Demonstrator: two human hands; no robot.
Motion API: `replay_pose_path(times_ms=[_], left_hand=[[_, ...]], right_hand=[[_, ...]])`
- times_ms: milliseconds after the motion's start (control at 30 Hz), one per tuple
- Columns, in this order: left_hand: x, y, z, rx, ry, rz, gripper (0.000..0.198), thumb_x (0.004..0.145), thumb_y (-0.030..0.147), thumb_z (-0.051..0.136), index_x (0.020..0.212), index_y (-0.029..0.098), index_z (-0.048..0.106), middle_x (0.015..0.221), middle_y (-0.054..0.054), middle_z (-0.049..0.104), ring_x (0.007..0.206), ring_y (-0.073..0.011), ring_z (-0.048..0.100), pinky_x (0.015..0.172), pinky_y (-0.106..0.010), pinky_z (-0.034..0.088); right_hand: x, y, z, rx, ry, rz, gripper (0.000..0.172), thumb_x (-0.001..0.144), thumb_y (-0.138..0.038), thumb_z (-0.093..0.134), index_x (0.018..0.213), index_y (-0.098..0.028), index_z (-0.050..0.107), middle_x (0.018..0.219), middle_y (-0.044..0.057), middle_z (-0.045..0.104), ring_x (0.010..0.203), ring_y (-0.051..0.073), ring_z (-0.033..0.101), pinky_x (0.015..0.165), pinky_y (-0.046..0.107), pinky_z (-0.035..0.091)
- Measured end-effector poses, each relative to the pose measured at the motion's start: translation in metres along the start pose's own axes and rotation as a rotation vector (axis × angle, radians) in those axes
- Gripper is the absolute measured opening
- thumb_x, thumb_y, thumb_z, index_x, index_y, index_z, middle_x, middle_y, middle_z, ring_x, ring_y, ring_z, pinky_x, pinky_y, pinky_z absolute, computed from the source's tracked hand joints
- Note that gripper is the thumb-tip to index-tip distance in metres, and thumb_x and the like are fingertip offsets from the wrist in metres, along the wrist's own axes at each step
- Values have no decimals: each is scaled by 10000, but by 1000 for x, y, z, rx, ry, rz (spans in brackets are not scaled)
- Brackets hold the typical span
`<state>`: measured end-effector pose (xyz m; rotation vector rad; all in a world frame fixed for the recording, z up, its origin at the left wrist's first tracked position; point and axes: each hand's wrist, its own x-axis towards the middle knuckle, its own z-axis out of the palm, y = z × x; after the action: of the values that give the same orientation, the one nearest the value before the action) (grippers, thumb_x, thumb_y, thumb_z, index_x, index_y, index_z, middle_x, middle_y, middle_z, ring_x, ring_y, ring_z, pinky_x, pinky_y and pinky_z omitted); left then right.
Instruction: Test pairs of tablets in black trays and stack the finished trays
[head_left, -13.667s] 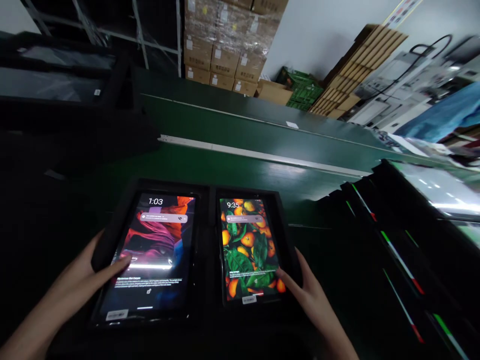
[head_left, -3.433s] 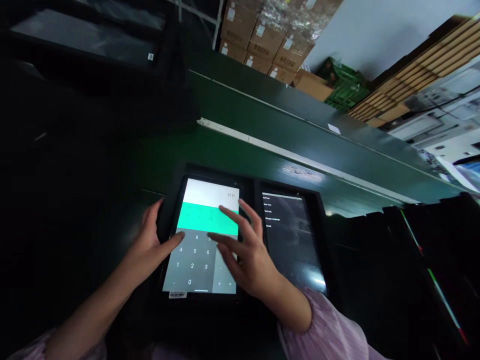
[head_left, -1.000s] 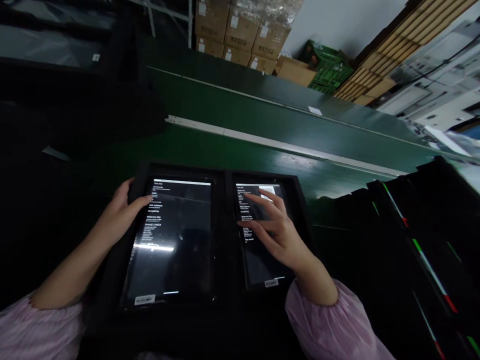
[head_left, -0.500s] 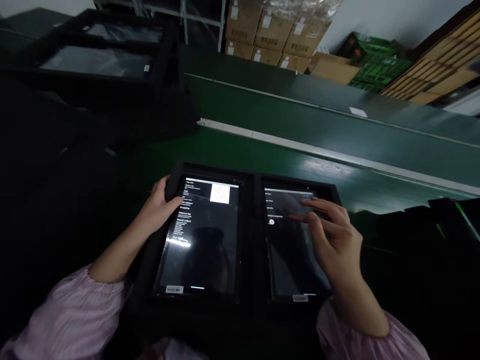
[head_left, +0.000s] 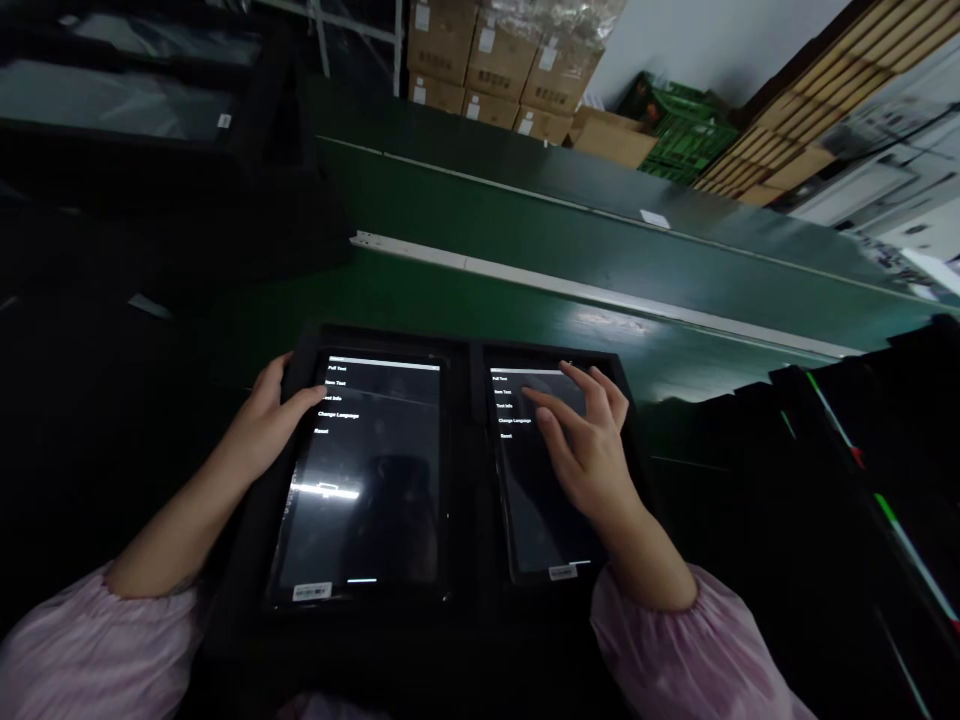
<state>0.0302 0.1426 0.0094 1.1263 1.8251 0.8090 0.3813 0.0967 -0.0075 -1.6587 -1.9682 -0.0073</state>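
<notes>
Two tablets lie side by side in a black foam tray (head_left: 469,620) in front of me. The left tablet (head_left: 367,480) shows a dark menu of white text lines. The right tablet (head_left: 529,480) is smaller and shows the same kind of menu. My left hand (head_left: 266,420) rests on the tray's left edge, its thumb on the left tablet's screen near the menu lines. My right hand (head_left: 589,445) hovers over the right tablet with fingers spread, the index finger pointing at the upper part of the screen. Neither hand holds anything.
A green conveyor belt (head_left: 525,250) with a pale rail runs behind the tray. Black trays with more screens are stacked at the left (head_left: 112,110) and right (head_left: 862,470). Cardboard boxes (head_left: 495,70) and green crates (head_left: 686,140) stand by the far wall.
The left tablet's screen went from an info page with a code square to a short menu. My right hand moved up and left over the right tablet. My view shifted right.
</notes>
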Motion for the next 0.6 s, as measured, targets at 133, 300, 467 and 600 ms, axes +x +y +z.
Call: replay_pose_path(times_ms=[133, 300, 467, 600], left_hand=[[5, 7, 2, 12, -4, -35, 666, 784, 482, 667, 1407, 289, 532, 1303, -89, 641, 1220, -348, 602, 1163, -559, 389], [16, 13, 5, 51, 10, -25, 715, 771, 438, 709, 1427, 239, 507, 1308, -119, 632, 1215, -345, 607, 1128, -545, 429], [14, 19, 5, 53, -2, -52, 747, 784, 446, 742, 1452, 231, 484, 1296, -122, 626, 1192, -351, 620, 1098, -509, 461], [6, 22, 3, -13, -34, -58, 675, 840, 503, 687, 1442, 268, 490, 1305, -87, 625, 1226, -347, 593, 1131, -525, 419]], right_hand=[[-1, 0, 1, 2, -7, -9, 395, 1048, -418, 426, 1169, -242, 758, 1512, 117, 464, 1471, 417, 284, 1151, 713, 311], [1, -2, -4, 47, 68, 3, 407, 1048, -414, 425, 1141, -209, 763, 1414, 144, 564, 1418, 392, 391, 1150, 685, 343], [4, -4, -9, 62, 86, 31, 372, 1048, -370, 447, 1070, -228, 791, 1373, 122, 612, 1391, 363, 426, 1109, 647, 418], [4, -4, -10, 78, 94, 37, 354, 1040, -365, 482, 977, -259, 814, 1321, 86, 656, 1353, 343, 466, 1076, 616, 462]])
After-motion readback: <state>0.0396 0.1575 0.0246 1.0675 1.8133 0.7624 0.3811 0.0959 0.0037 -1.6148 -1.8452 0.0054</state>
